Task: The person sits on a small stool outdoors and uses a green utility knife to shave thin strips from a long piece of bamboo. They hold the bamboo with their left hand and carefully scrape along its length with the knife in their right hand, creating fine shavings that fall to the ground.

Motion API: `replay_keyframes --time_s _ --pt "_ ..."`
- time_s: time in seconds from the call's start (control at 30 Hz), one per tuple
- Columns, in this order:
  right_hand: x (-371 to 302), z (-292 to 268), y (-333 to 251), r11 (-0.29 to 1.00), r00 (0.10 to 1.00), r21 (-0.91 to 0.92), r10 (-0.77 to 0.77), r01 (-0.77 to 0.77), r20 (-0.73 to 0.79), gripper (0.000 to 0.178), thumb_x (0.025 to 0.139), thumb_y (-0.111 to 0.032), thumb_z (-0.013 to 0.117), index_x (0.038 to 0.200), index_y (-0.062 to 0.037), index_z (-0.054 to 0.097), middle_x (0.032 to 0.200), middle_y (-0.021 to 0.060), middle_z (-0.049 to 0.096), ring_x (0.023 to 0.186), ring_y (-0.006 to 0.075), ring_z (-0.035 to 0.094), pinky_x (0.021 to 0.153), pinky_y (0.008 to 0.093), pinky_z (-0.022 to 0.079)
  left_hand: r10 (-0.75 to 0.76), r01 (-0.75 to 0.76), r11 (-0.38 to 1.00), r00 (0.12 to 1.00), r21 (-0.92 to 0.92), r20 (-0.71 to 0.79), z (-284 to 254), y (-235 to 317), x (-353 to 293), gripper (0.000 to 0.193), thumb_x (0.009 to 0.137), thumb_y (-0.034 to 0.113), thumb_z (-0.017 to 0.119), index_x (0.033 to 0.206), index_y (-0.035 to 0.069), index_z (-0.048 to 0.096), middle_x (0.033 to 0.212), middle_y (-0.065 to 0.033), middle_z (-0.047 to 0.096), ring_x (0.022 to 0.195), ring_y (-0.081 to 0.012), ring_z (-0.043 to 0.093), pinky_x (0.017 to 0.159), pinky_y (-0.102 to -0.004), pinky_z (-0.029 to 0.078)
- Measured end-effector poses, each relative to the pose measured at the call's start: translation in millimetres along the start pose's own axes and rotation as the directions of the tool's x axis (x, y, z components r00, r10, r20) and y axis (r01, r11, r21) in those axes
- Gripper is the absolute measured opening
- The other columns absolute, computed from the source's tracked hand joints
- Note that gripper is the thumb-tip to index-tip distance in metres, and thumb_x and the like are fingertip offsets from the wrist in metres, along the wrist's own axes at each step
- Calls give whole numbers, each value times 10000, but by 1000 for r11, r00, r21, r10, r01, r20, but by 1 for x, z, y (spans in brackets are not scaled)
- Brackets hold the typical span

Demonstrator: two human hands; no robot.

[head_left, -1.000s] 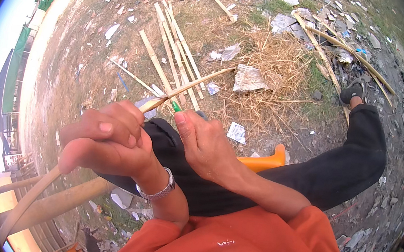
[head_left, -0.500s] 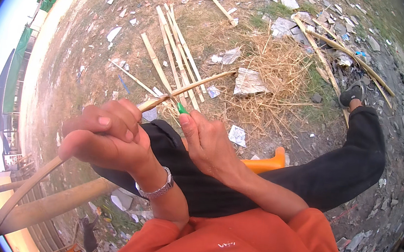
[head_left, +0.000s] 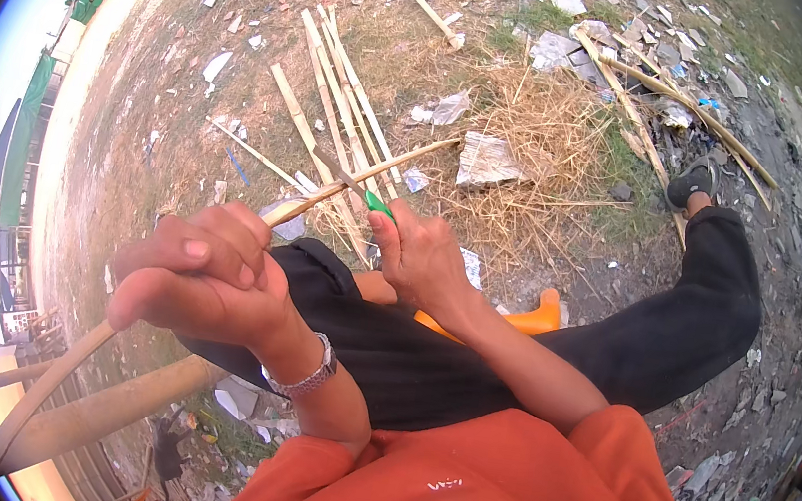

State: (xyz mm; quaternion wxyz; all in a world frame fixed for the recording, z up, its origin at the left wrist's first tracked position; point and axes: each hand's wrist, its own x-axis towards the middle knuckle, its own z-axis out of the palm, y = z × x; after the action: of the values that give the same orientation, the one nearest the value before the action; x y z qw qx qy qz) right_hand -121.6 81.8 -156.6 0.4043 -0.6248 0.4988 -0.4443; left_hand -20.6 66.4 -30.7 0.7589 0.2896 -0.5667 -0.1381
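My left hand [head_left: 203, 271], with a metal-banded watch on its wrist, is closed around a long bamboo strip [head_left: 402, 159]. The strip slants up and away to the right from the fist, and its other end curves down to the lower left. In my right hand [head_left: 424, 268] is a knife [head_left: 378, 206] with a green handle, the thumb lying along it. Its blade crosses the strip a little beyond my left fist, with the tip showing on the far side. Blade and strip appear to touch.
Several split bamboo strips [head_left: 340, 93] lie on the ground ahead. Right of them are a straw heap [head_left: 542, 158] and a crumpled sheet [head_left: 490, 161]. An orange object [head_left: 538, 319] is beside my leg. Thick bamboo poles [head_left: 121, 407] stand lower left; more bamboo [head_left: 690, 101] lies far right.
My right hand has moved slightly forward and turned, so more of the knife blade shows across the strip. My left hand keeps its hold, almost in place.
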Motion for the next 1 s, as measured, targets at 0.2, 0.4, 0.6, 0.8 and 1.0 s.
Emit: replay_keyframes --time_s 0.2,0.4,0.6,0.8,1.0 --pt "-5 6 -3 1000 999 -12 -13 12 -48 363 967 -270 453 732 3 498 485 208 465 451 403 496 435 459 370 10 -10 1000 1000 17 12 -18 -7 7 523 958 530 314 774 71 482 435 32 281 303 -54 220 306 -205 180" --pt "-4 -5 -18 999 1000 -48 2 -4 -30 367 966 -277 451 741 5 517 476 211 475 453 414 506 429 469 377 41 -38 999 993 -31 110 -11 -5 4 519 956 533 322 784 73 490 434 30 288 303 -55 224 307 -208 182" --pt "3 3 33 974 991 -194 104 -119 -88 419 972 -313 421 741 15 542 535 237 523 523 432 545 498 493 421 42 -39 999 994 -32 100 -8 -6 6 517 952 535 327 787 73 490 432 31 286 302 -56 227 303 -212 181" --pt "4 -1 16 997 997 -25 77 -77 -4 441 971 -330 420 744 26 548 528 257 519 532 445 547 515 513 428 -7 8 999 1000 -39 26 -6 -2 3 522 928 549 379 716 90 511 466 36 305 323 -45 214 345 -217 151" --pt "3 6 40 987 988 -57 149 -151 -39 447 974 -336 405 747 24 543 551 261 527 551 455 543 541 516 426 -17 17 1000 1000 -5 20 -9 -4 3 523 954 533 314 768 74 480 430 35 281 296 -54 225 302 -207 194"
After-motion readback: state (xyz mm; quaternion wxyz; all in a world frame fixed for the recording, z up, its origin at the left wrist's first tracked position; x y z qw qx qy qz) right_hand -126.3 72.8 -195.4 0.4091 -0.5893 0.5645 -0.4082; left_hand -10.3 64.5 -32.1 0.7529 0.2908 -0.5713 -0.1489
